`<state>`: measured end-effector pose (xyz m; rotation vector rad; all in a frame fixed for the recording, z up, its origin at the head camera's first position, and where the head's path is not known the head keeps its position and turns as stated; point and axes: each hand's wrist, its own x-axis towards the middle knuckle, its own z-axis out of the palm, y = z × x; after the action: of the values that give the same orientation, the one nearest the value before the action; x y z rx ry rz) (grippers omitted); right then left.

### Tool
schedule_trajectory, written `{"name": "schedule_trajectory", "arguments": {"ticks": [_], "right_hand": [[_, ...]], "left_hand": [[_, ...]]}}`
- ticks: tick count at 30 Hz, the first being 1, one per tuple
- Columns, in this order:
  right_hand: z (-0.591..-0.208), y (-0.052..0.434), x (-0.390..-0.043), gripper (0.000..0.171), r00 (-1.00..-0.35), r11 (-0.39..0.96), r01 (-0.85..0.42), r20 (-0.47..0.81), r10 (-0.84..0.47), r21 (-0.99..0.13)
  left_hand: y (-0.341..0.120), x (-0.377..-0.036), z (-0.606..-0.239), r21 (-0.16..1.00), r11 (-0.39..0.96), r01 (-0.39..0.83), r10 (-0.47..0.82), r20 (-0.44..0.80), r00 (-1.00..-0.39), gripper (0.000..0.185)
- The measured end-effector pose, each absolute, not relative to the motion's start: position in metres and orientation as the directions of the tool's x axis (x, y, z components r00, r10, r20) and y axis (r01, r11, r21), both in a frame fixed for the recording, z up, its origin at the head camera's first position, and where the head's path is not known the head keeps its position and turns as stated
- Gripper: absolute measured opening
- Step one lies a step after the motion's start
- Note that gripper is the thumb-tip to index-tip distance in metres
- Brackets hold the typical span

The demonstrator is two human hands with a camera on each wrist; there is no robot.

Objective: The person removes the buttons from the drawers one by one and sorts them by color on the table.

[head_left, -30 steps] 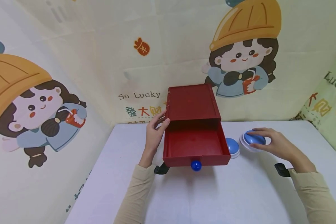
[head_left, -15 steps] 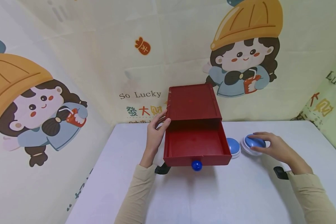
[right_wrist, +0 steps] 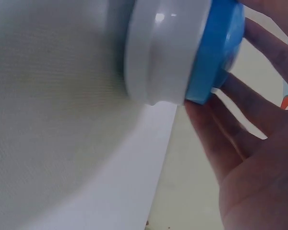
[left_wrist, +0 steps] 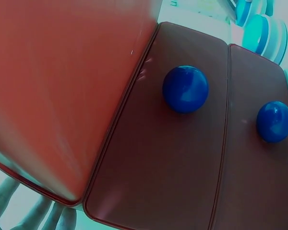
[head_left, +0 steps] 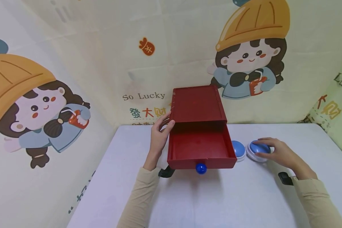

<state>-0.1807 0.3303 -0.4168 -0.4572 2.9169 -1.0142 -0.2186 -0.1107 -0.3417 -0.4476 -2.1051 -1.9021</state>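
1. Cartoon-print backdrop all around, white table (head_left: 216, 196) in front, with a red drawer box (head_left: 198, 107) standing in the middle.
2. Its top drawer (head_left: 200, 152) is pulled out and looks empty; blue knob (head_left: 200, 168) on its front. The left wrist view shows two such knobs, so there's a second drawer under it.
3. Left hand (head_left: 159, 136) rests flat against the box's left side, fingers straight, bracing it and not gripping anything.
4. Right hand (head_left: 276, 151) sits on top of a blue-and-white round button (head_left: 258, 150), fingers spread over the blue dome and curling down its far edge. Looks like a loose cupping hold; it's down on the table.
5. A second blue button (head_left: 238, 150) lies between that one and the drawer, just beside both.
6. My read: the step is grabbing the button. Next it'd need a firmer pinch and a lift leftward over its twin into the drawer.
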Motion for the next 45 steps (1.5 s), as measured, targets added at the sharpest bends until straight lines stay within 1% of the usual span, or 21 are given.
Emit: {"name": "schedule_trajectory", "arguments": {"ticks": [5, 11, 18, 22, 27, 33, 36, 41, 45], "right_hand": [[-0.417, 0.332, -0.179, 0.057, -0.962, 0.755, -0.246, 0.056, -0.269, -0.607], [-0.421, 0.335, -0.178, 0.057, -0.965, 0.762, -0.230, 0.038, -0.261, -0.605], [-0.422, 0.335, -0.178, 0.056, -0.967, 0.765, -0.218, 0.027, -0.254, -0.606], [-0.421, 0.334, -0.177, 0.051, -0.967, 0.763, -0.230, 0.056, -0.248, -0.604], [-0.418, 0.332, -0.175, 0.043, -0.959, 0.752, -0.277, 0.127, -0.252, -0.598], [-0.410, 0.325, -0.172, 0.039, -0.945, 0.736, -0.327, 0.215, -0.247, -0.593], [-0.404, 0.322, -0.171, 0.037, -0.935, 0.710, -0.353, 0.254, -0.247, -0.610], [-0.390, 0.317, -0.166, 0.035, -0.941, 0.685, -0.338, 0.250, -0.228, -0.646], [-0.380, 0.312, -0.163, 0.036, -0.947, 0.685, -0.321, 0.234, -0.219, -0.654]], "left_hand": [[-0.106, -0.209, -0.330, 0.910, 0.090, 0.404, 0.058, 0.400, -0.914, 0.046], [-0.106, -0.220, -0.345, 0.902, 0.079, 0.425, 0.056, 0.421, -0.905, 0.045], [-0.100, -0.203, -0.323, 0.909, 0.082, 0.409, 0.065, 0.404, -0.912, 0.046], [-0.100, -0.203, -0.321, 0.910, 0.085, 0.405, 0.068, 0.400, -0.914, 0.046], [-0.101, -0.202, -0.321, 0.908, 0.092, 0.409, 0.070, 0.403, -0.912, 0.047], [-0.104, -0.201, -0.321, 0.908, 0.101, 0.407, 0.065, 0.403, -0.913, 0.047], [-0.105, -0.201, -0.321, 0.910, 0.106, 0.401, 0.057, 0.397, -0.916, 0.047], [-0.107, -0.201, -0.321, 0.913, 0.110, 0.393, 0.057, 0.389, -0.919, 0.047], [-0.107, -0.202, -0.322, 0.915, 0.103, 0.390, 0.054, 0.386, -0.921, 0.047]]}}
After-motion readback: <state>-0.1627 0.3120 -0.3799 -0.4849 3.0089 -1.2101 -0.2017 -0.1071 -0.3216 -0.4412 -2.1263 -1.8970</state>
